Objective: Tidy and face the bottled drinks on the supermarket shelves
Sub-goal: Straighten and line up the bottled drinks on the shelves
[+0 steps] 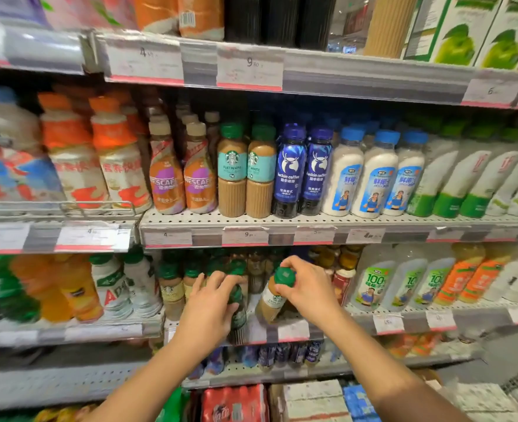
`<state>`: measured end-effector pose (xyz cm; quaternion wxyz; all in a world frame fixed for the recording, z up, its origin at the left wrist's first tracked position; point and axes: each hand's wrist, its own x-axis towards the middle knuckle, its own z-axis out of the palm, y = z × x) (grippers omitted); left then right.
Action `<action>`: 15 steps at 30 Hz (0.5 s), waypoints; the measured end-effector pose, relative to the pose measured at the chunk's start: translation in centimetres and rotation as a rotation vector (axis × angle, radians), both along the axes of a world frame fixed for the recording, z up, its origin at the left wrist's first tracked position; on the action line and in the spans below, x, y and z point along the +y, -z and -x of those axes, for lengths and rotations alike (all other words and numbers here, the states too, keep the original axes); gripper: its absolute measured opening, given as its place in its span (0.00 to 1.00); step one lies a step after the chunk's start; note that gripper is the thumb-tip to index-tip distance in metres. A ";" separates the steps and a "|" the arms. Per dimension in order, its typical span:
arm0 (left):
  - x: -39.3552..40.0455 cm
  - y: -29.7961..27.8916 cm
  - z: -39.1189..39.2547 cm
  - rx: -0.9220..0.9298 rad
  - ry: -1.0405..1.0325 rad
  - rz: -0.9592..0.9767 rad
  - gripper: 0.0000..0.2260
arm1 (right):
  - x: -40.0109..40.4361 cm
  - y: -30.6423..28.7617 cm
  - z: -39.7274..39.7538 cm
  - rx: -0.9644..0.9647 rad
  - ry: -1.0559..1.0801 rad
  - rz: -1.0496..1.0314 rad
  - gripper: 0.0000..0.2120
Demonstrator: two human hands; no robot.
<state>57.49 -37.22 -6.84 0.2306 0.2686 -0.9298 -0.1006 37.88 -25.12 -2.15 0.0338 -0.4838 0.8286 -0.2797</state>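
On the shelf under the Starbucks row, my left hand grips a dark bottle and my right hand grips a tilted coffee bottle by its green cap, I think so I can stand both straight, labels out.

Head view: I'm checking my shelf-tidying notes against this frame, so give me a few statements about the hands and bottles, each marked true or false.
1. The right hand grips a tilted coffee bottle by its green cap. True.
2. The left hand hangs idle, holding nothing. False: it grips a dark green-capped bottle.
3. Both hands work on the shelf below the Luckin coffee bottles. True.
4. The Flat White bottles have blue caps. False: their caps are green.
5. The Nescafe bottles stand left of the Flat White bottles. True.
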 end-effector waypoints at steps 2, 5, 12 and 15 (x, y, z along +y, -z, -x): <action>0.1 -0.4 -1.6 0.050 -0.014 -0.011 0.27 | -1.1 0.4 -0.3 0.031 -0.016 -0.018 0.19; 0.1 -0.7 -3.5 0.093 -0.040 -0.046 0.27 | -2.8 0.9 -0.7 0.112 -0.018 -0.068 0.20; 0.1 -1.2 -6.3 0.147 -0.085 -0.110 0.27 | -6.1 1.8 -0.5 0.256 0.001 -0.206 0.22; 0.0 -1.1 -7.0 0.132 -0.098 -0.118 0.23 | -7.0 2.0 -0.6 0.283 -0.019 -0.257 0.17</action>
